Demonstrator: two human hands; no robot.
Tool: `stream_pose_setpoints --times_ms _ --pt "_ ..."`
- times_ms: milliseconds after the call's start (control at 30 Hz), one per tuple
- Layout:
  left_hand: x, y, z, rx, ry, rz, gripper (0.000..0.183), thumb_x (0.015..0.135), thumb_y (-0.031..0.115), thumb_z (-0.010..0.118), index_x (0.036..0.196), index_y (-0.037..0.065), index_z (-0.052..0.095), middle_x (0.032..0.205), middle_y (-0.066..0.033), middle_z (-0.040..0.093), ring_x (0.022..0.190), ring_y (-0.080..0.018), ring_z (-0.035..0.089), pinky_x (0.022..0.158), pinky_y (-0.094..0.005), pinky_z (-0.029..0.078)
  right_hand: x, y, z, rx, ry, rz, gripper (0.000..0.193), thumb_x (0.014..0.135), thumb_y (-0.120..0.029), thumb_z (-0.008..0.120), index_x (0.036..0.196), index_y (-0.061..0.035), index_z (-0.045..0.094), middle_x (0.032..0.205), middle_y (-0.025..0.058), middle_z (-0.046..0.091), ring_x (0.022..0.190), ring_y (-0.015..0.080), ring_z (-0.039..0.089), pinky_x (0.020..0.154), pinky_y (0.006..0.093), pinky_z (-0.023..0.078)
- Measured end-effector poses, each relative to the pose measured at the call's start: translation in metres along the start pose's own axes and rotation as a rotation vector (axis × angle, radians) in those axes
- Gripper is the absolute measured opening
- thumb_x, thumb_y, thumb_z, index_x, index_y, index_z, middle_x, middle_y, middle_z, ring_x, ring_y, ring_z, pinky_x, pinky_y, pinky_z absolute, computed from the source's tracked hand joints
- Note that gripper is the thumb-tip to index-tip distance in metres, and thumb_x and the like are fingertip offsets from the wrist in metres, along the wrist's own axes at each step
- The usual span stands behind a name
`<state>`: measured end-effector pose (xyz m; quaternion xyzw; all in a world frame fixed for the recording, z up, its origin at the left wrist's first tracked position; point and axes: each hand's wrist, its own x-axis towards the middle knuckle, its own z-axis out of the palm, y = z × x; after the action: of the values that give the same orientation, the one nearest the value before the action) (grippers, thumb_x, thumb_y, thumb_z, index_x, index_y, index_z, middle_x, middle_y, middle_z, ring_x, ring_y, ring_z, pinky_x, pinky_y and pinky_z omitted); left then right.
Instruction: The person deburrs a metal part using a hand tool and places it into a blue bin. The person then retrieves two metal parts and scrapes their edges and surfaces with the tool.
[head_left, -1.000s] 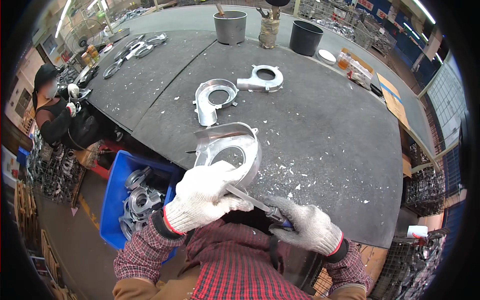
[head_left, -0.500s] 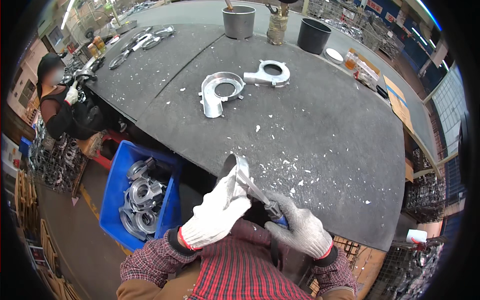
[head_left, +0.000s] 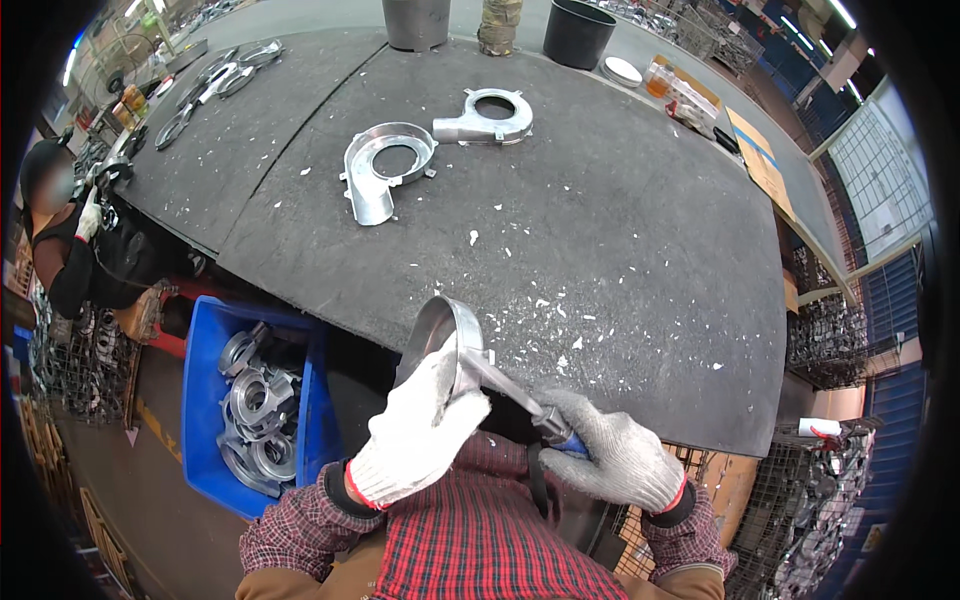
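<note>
"Where's your left hand in relation to the desk?"

"My left hand is at the desk's near edge, gloved, its fingers wrapped around a metal blower housing. I've got that raised there, turned up on its side."

"And your right hand?"

"Also at the near edge, farther right. Those fingers are clenched around the blue-and-gray handle of a flat-bladed hand tool. The blade slants toward the housing's rim; whether it touches, I can't tell."

"What's on the desk itself?"

"Two similar housings lie toward its far side: one with its outlet pointing back at me, the other just beyond it. Pale flakes are scattered nearer me."

"Anything around it?"

"Off the desk's left side, near me, a blue bin holds a pile of metal parts. A co-worker is by the desk's left end. A black bucket stands at its far edge."
</note>
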<state>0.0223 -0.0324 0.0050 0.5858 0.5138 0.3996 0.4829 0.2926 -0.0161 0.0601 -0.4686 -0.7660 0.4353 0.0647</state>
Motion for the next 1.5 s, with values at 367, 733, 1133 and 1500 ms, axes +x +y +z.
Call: stream_pose_setpoints --times_ms 367,733,1133,1500 --pt "0.011 0.028 0.006 -0.337 0.015 -0.302 0.053 0.102 0.014 0.063 0.151 -0.003 0.052 0.11 -0.0055 0.068 0.093 -0.0108 0.065 0.084 -0.0281 0.054 0.001 0.005 0.034 0.216 0.169 -0.034 0.076 0.101 -0.036 0.075 0.164 -0.0148 0.038 0.117 0.0247 0.079 0.103 0.0458 0.08 0.09 0.0515 0.066" --pt "0.022 0.02 -0.001 -0.212 -0.05 -0.18 0.05 0.102 0.014 0.064 0.149 -0.003 0.054 0.102 -0.0024 0.065 0.089 -0.0097 0.062 0.083 -0.026 0.053 0.008 -0.008 0.027 0.008 0.13 0.09 0.07 0.099 -0.029 0.077 0.158 -0.0114 0.045 0.115 0.0217 0.08 0.098 0.0406 0.081 0.08 0.0487 0.067" --pt "0.032 -0.003 -0.043 -0.051 -0.321 -0.15 0.037 0.094 0.018 0.082 0.123 0.0 0.071 0.111 -0.0151 0.073 0.098 -0.0229 0.073 0.084 -0.0344 0.056 0.026 -0.018 0.002 -0.23 0.2 -0.069 0.061 0.097 -0.027 0.08 0.151 -0.0118 0.055 0.097 0.0142 0.079 0.079 0.0325 0.081 0.065 0.043 0.066" --pt "0.042 0.001 -0.051 -0.014 -0.304 -0.03 0.041 0.101 0.024 0.073 0.133 -0.001 0.067 0.11 -0.0158 0.073 0.098 -0.025 0.071 0.09 -0.0391 0.057 0.021 -0.021 0.018 -0.434 0.255 -0.05 0.06 0.096 -0.024 0.077 0.151 -0.0192 0.055 0.09 0.0143 0.074 0.069 0.0354 0.078 0.055 0.0469 0.063"
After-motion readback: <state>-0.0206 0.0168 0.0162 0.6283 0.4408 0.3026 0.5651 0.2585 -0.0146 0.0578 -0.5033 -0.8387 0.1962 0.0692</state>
